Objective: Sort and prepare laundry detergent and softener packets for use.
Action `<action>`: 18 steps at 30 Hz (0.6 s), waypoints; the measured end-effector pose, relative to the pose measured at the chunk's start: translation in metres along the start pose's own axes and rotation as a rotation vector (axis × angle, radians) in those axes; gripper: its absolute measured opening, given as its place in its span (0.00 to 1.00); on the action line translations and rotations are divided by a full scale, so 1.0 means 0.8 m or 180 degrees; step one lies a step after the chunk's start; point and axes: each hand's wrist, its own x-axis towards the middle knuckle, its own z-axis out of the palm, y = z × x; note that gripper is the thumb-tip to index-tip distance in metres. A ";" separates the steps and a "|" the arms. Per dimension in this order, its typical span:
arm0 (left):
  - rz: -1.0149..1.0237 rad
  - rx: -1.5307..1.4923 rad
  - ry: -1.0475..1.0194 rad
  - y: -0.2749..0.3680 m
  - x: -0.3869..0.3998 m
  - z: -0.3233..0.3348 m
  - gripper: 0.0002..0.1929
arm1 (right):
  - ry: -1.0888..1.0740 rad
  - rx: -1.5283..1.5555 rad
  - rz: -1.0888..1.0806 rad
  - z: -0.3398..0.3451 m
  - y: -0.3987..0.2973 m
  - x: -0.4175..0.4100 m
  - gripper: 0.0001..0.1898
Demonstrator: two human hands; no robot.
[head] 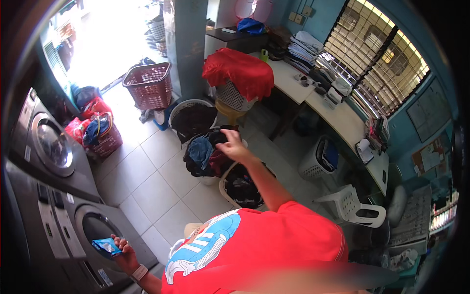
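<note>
My left hand (126, 251), wearing a pale wristband (140, 272), grips a small blue plastic packet (106, 246). Behind it are the control panel (58, 220) and round door (93, 222) of a grey front-loading laundry machine. My right hand (233, 147) reaches out with its fingers apart and nothing in them. Below that hand, a heaped basket holds dark and blue clothes (201, 152); whether the fingers touch them I cannot tell. My right forearm crosses over a beige basket (223, 183) filled with dark clothes (240, 187).
A second grey machine (53, 143) stands further left. Ahead are a maroon basket (148, 86), a white basket (174, 114) of dark laundry, and a red cloth (238, 71) over another basket. A long table (330, 121) and a white plastic chair (352, 205) are at right.
</note>
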 end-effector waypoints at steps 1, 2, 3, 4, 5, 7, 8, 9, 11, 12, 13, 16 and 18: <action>-0.0009 0.0096 0.0058 0.010 0.022 -0.003 0.20 | -0.0136 -0.0019 -0.0081 0.020 -0.010 0.020 0.34; -0.0036 0.0198 0.0109 0.017 0.047 -0.006 0.22 | -0.0201 -0.0154 -0.0201 0.041 -0.013 0.037 0.34; -0.0119 0.0203 0.0104 0.023 0.069 -0.009 0.22 | -0.0280 -0.0281 -0.0321 0.059 -0.015 0.051 0.35; -0.0070 0.0244 0.0138 0.033 0.083 -0.010 0.24 | -0.0531 -0.0153 -0.0173 0.076 -0.033 0.060 0.35; -0.0033 0.0289 0.0169 0.044 0.101 -0.010 0.25 | -0.0770 -0.0020 -0.0023 0.088 -0.049 0.070 0.36; -0.0058 0.0288 0.0302 0.063 0.141 0.001 0.24 | -0.0806 0.0008 0.0063 0.109 -0.047 0.096 0.37; -0.0111 0.0241 0.0335 0.081 0.160 -0.002 0.23 | -0.0806 -0.0018 0.0072 0.118 -0.044 0.110 0.37; -0.0151 0.0169 0.0357 0.091 0.183 0.001 0.23 | -0.0815 -0.0069 0.0063 0.123 -0.043 0.124 0.37; -0.0242 0.0214 0.0353 0.116 0.230 0.010 0.22 | -0.0511 -0.0140 0.0154 0.136 -0.040 0.143 0.37; -0.0327 0.0290 0.0261 0.128 0.249 0.013 0.22 | -0.0361 -0.0165 0.0206 0.141 -0.035 0.150 0.37; -0.0407 0.0362 0.0170 0.140 0.267 0.017 0.22 | -0.0216 -0.0193 0.0257 0.146 -0.032 0.155 0.37; -0.0426 0.0347 0.0067 0.159 0.320 0.046 0.21 | -0.0070 -0.0269 0.0295 0.167 -0.027 0.169 0.37; -0.0447 0.0263 -0.0015 0.174 0.354 0.054 0.21 | 0.0039 -0.0384 0.0346 0.183 -0.029 0.180 0.37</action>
